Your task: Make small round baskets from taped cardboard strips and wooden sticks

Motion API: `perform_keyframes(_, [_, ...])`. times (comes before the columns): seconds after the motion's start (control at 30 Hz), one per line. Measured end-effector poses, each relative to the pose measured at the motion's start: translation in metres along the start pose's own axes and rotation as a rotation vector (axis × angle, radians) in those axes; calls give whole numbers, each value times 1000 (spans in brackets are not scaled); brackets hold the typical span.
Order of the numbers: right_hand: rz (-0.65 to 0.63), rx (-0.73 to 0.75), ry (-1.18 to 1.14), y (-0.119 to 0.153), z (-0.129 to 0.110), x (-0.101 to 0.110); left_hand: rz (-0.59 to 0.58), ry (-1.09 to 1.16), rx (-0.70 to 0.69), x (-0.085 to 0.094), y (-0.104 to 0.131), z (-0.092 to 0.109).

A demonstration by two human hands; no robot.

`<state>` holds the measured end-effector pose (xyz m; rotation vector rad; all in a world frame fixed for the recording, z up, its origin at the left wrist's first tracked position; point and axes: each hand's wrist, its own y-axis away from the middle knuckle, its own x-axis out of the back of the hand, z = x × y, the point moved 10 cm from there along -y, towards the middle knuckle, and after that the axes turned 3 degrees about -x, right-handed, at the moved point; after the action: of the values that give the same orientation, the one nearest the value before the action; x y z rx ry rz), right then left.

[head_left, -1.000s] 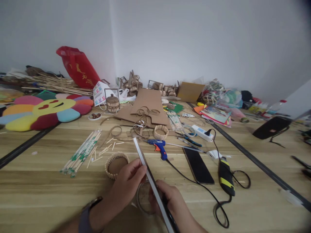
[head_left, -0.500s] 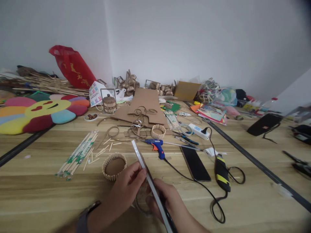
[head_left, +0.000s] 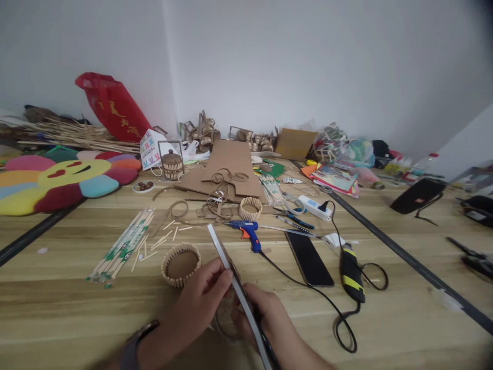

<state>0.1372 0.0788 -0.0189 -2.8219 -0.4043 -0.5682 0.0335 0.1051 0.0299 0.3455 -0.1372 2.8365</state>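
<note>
My left hand (head_left: 206, 293) is closed, its thumb and fingers pinching a long, narrow light-grey strip (head_left: 246, 303) near its upper part. The strip slants from the middle of the table toward me; a dark edge runs along its lower part. My right hand (head_left: 265, 318) curls around the lower part from the right, its fingertips partly hidden behind the strip. A thin brown curled band (head_left: 221, 324) shows below, between my hands. Just left of my left hand sits a round basket (head_left: 181, 264) with a cardboard base and a wall of short wooden sticks.
Beyond the strip lies a blue glue gun (head_left: 250, 234) with its cable. A phone (head_left: 310, 259) and a black-yellow tool (head_left: 352, 275) are at right. Bagged sticks (head_left: 123, 246) and loose sticks lie at left. Behind are a smaller stick ring (head_left: 250, 209) and cardboard (head_left: 227, 159).
Almost nothing differs. Both hands keep the same hold on the strip, whose upper end has shifted very slightly; the whole view has moved a little.
</note>
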Motion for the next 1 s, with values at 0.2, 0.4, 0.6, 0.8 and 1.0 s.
perform_keyframes(0.2, [1, -73, -53, -1, 3, 3, -57, 31, 19, -7, 1, -2])
perform_keyframes(0.4, [26, -37, -8, -1, 1, 5, -50, 36, 14, -8, 1, -4])
perform_keyframes(0.6, [9, -51, -15, -4, -8, 6, -42, 54, 31, -5, -1, -4])
perform_keyframes(0.8, [-15, -43, -28, -5, -12, 6, -4, 89, 1, 3, -3, -1])
perform_keyframes(1.0, [-1, -26, -38, -2, -2, 1, 22, 43, -10, 6, -1, -9])
